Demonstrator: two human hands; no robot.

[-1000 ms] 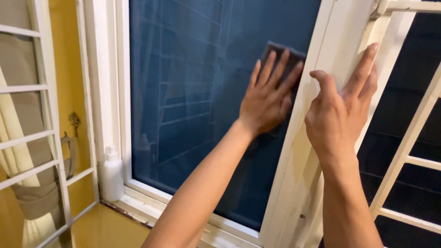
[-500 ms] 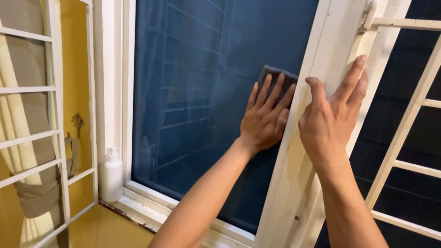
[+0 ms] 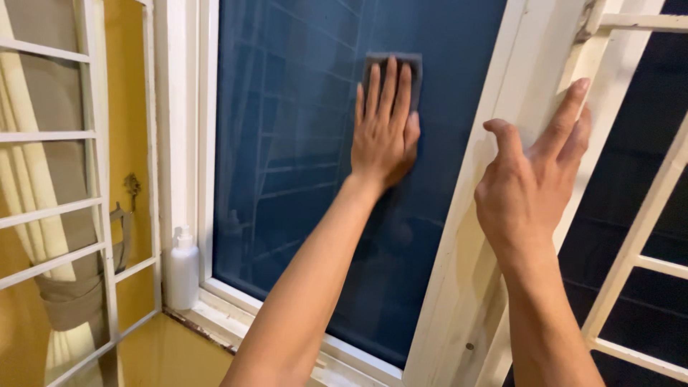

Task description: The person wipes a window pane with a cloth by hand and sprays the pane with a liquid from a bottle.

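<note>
Item: your left hand (image 3: pixel 383 136). It lies flat against the dark blue window pane (image 3: pixel 301 143), fingers together and extended upward, pressing a dark grey rectangular cleaning pad (image 3: pixel 393 63) to the glass. The grip is a flat press, not a pinch; the pad shows only above the fingertips, high on the pane and toward its right half, apart from the frame.

Item: your right hand (image 3: pixel 527 186). Its fingers are spread and its palm rests on the white window frame (image 3: pixel 502 143) at the sash's outer edge, holding nothing. Judged purpose: it steadies the open sash so the glass does not swing away under the other hand's pressure.

Item: white plastic bottle (image 3: pixel 183 269). It stands upright on the sill (image 3: pixel 215 319), in the pane's lower left corner, touching or just beside the frame, well apart from both hands yet within reach.

Item: white metal grille (image 3: pixel 86 136), at left, with a tied-back beige curtain (image 3: pixel 64 301) behind it against a yellow wall. A second grille section (image 3: pixel 638 244) stands at right, before darkness.
</note>
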